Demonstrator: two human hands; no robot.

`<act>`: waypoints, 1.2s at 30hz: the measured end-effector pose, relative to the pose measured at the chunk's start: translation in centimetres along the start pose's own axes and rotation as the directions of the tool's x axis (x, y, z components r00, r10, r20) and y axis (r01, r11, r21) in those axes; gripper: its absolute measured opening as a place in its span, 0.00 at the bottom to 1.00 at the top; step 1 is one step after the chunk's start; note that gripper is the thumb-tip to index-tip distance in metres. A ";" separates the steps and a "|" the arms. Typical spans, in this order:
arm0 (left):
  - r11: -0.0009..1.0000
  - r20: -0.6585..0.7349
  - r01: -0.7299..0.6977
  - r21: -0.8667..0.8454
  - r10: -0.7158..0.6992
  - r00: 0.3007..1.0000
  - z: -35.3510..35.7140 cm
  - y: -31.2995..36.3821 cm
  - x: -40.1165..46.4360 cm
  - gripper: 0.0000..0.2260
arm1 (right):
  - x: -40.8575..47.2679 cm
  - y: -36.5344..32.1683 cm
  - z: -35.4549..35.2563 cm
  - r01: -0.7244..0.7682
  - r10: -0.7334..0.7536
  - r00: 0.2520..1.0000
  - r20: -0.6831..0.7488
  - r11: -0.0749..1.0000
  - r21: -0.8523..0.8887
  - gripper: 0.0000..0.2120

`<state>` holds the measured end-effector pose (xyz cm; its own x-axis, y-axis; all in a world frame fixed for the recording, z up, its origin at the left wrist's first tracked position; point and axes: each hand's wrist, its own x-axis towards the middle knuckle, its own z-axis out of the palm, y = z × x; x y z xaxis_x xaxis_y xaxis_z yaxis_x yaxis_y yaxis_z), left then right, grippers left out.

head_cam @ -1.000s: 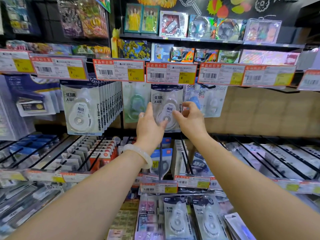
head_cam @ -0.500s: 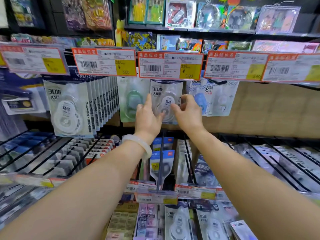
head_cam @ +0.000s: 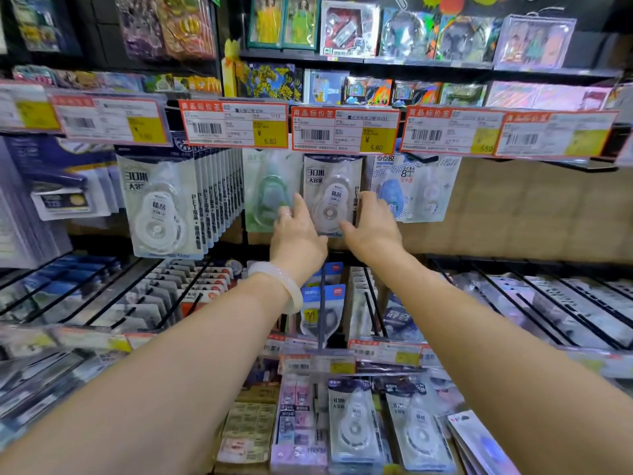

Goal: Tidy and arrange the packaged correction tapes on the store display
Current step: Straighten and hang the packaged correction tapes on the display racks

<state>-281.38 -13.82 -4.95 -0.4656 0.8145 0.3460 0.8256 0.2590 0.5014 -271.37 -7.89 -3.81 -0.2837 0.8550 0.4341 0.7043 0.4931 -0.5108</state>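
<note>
Head view: white correction tape pack (head_cam: 330,197) hangs right under the 5.80 price tag (head_cam: 344,130). Left hand (head_cam: 297,234) touches its left edge, fingers loose; right hand (head_cam: 373,228) pinches its right edge.

Retail shop, stationery section. Evidence: orange-and-yellow price tags (head_cam: 345,129) with barcodes at 12 o'clock; packaged correction tapes (head_cam: 161,204) hung in rows on hooks at 9 o'clock; boxed toys (head_cam: 349,27) shelved at 1 o'clock.
</note>
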 end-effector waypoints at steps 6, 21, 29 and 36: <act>0.930 0.150 -0.207 0.305 0.167 0.974 -1.4 -0.8 -5.0 0.29 | -5.5 0.0 -0.3 0.241 -0.198 0.967 0.161 0.916 -0.321 0.23; 0.740 0.355 -0.580 0.340 0.470 0.808 -1.1 -0.8 -18.0 0.15 | -21.4 4.4 -2.4 0.276 -0.204 0.959 0.196 0.834 -0.477 0.13; 0.744 0.579 -0.592 0.309 0.347 0.738 5.1 -2.9 -20.6 0.11 | -25.6 8.3 1.2 0.135 0.090 0.925 0.368 0.830 -0.541 0.16; 0.787 0.674 -0.528 0.319 0.203 0.710 9.8 -5.5 -19.6 0.15 | -25.2 13.5 4.3 -0.008 0.242 0.872 0.425 0.876 -0.483 0.19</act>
<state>-273.68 -26.18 -22.26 0.0521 0.9810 -0.1868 0.9973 -0.0607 -0.0407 -257.51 -22.05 -24.82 -0.3533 0.9336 -0.0601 0.9332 0.3472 -0.0929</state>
